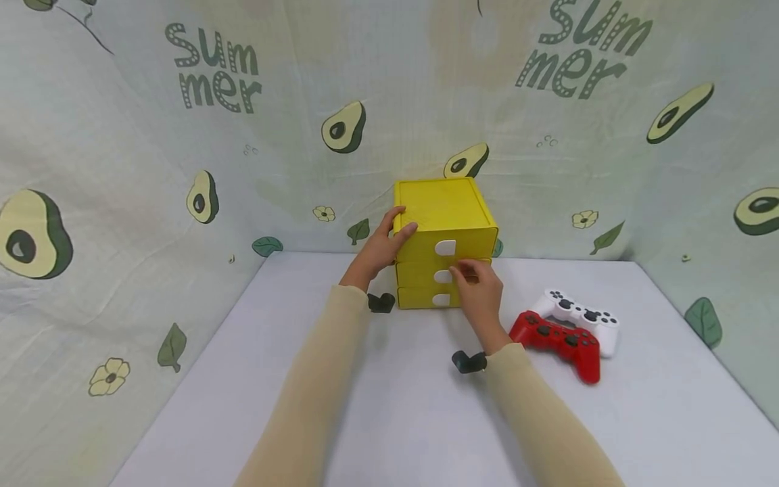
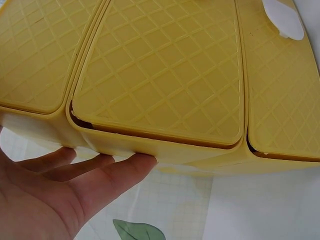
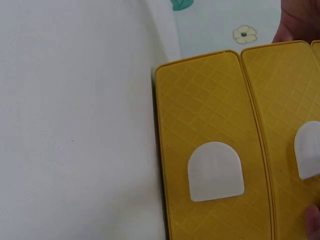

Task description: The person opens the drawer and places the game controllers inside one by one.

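A yellow three-tier drawer box (image 1: 447,203) with a white pull tab on each drawer stands against the back cloth. My left hand (image 1: 381,249) rests on its upper left edge, the thumb by the top front corner. In the left wrist view, the straight fingers (image 2: 117,175) press along the box's side. My right hand (image 1: 481,294) is at the middle drawer front, thumb and index fingertips close beside that drawer's white tab (image 1: 443,276). One fingertip (image 3: 313,222) shows near this tab in the right wrist view. The lowest tab (image 3: 216,171) shows there whole.
A red game controller (image 1: 556,341) lies partly over a white game controller (image 1: 605,328), to the right of my right forearm on the white table (image 1: 420,419). A cloth with avocado prints (image 1: 343,127) hangs behind and at both sides.
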A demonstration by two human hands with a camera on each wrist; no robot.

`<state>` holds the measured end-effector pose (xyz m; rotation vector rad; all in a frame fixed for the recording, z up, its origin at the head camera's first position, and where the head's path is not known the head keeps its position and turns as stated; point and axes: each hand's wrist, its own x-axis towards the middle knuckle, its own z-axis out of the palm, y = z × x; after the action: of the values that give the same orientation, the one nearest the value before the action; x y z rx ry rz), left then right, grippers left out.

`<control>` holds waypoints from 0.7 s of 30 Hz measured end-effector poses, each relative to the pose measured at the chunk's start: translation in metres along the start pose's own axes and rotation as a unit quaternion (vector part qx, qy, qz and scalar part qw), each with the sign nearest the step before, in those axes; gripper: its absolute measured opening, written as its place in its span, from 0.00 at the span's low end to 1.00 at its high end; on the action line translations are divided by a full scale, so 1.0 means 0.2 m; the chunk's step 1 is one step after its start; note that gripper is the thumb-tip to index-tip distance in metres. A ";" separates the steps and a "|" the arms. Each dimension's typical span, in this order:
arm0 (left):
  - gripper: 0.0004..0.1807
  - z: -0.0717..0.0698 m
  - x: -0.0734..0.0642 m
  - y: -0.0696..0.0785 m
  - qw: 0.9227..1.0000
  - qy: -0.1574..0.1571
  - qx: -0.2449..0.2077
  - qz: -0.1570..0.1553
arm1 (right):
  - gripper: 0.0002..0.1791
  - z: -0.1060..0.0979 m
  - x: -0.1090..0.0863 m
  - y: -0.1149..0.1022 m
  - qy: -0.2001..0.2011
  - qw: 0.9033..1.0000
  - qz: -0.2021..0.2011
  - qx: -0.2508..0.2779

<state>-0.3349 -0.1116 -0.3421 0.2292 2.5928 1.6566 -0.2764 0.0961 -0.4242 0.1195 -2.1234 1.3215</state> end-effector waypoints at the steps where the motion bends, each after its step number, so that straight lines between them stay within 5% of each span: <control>1: 0.41 0.00 0.00 0.00 1.000 0.000 0.000 0.000 | 0.16 0.00 0.00 0.00 0.000 1.000 0.000 -0.001; 21: 0.41 0.00 0.01 -0.01 1.000 -0.002 -0.007 -0.004 | 0.13 0.07 -0.05 -0.01 -0.010 0.998 0.054 0.040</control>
<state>-0.3370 -0.1125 -0.3430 0.2217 2.5762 1.6689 -0.2746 0.0816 -0.4325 0.0532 -2.1204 1.4736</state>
